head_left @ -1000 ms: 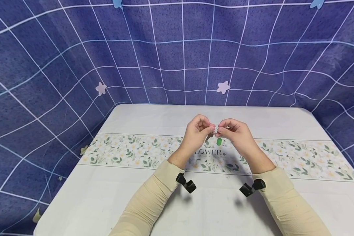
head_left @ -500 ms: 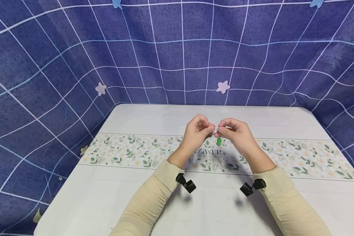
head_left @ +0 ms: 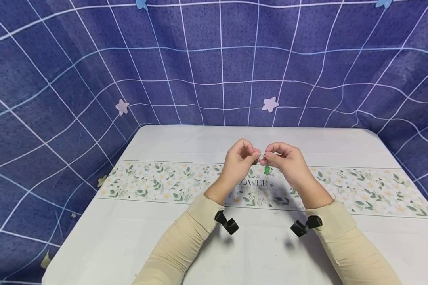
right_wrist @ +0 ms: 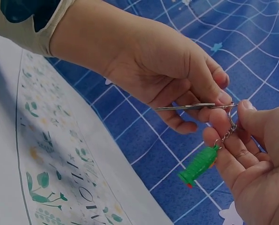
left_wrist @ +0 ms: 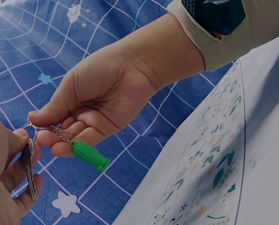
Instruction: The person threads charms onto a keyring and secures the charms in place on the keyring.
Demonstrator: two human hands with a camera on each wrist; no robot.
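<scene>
Fingertip to fingertip above the table, my left hand (head_left: pixel 235 164) and right hand (head_left: pixel 289 162) meet at a metal key ring (left_wrist: pixel 33 132). Thumb and forefinger of the left hand pinch a key (right_wrist: pixel 195 107) where it joins the ring; its blade points down in the left wrist view. The right hand pinches the ring from the other side. From the ring a short chain (right_wrist: pixel 229 132) runs to a ribbed green charm (left_wrist: pixel 89 156) with a bit of red at its end (right_wrist: pixel 190 185). That charm hangs under the right fingers in the head view.
A white table cover (head_left: pixel 185 142) has a floral printed band (head_left: pixel 157 182) across it. Behind and to the left hangs a blue curtain (head_left: pixel 199 67) with white grid lines and stars. Black camera mounts (head_left: pixel 226 222) sit on both cuffs.
Both hands stay nearly in place, fingertips at the ring. Under the left hand the key has tucked in and shows less. The green charm has swung slightly to the right.
</scene>
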